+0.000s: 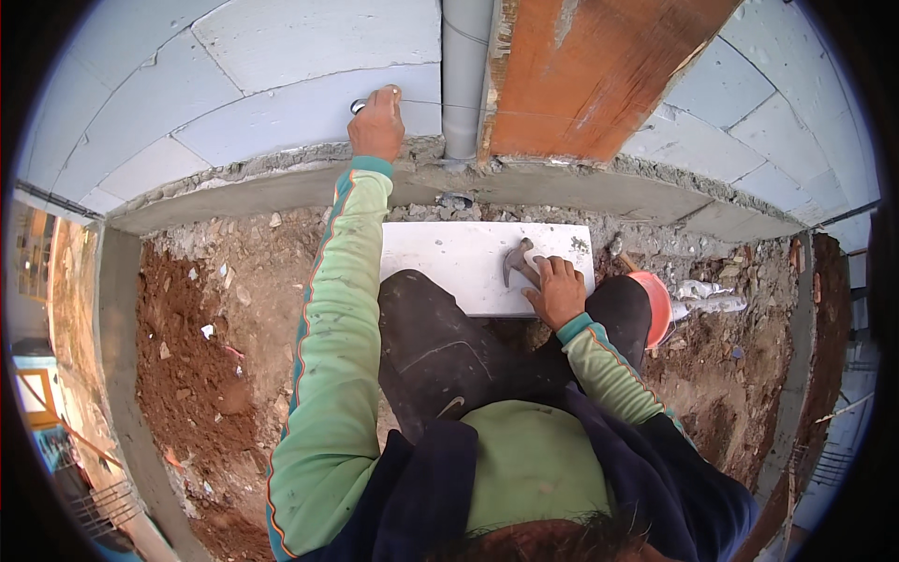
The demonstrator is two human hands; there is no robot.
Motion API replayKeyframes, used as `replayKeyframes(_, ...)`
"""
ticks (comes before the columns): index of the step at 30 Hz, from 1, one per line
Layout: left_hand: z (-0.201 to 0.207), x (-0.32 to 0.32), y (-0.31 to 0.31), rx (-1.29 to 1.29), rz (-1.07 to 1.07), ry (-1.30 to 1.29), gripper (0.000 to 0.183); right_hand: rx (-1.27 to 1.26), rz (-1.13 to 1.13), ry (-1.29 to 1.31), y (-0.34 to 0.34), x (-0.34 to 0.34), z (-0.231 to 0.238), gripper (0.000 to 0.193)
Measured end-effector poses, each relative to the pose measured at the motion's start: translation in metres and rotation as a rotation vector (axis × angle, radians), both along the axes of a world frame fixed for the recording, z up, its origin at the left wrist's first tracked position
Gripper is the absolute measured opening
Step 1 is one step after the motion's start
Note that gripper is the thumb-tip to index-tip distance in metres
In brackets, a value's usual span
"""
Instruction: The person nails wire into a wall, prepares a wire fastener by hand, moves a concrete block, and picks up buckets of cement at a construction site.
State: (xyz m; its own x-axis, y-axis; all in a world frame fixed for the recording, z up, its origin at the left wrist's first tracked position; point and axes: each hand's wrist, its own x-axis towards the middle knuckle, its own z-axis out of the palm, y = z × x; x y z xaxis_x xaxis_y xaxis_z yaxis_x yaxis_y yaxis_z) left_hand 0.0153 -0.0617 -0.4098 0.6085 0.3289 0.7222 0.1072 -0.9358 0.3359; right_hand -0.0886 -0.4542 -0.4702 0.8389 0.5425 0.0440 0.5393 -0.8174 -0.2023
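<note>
My left hand (377,126) is raised against the white block wall (281,112), its fingers closed. A small dark, shiny rounded piece (358,106) sticks out on its left side; its kind cannot be made out. From the fingertips a thin line (423,101), string or wire, runs right across the grey pipe (465,75). Lower down, my right hand (559,292) is closed round the handle of a claw hammer (517,260). The hammer's head rests on a white block (440,245) lying in front of my knees, and the hand covers most of its handle.
An orange-brown wooden board (581,75) stands beside the pipe. A grey concrete ledge (272,192) runs along the wall's foot. Right of my knee sit a reddish bucket (656,304) and crumpled plastic (704,292). Loose soil and rubble (201,347) cover the ground.
</note>
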Motion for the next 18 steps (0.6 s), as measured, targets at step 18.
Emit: replayKeyframes(18, -0.004, 0.001, 0.031, 0.238, -0.207, -0.092, 0.016, 0.918, 0.039, 0.534, 0.067, 0.026, 0.022, 0.027)
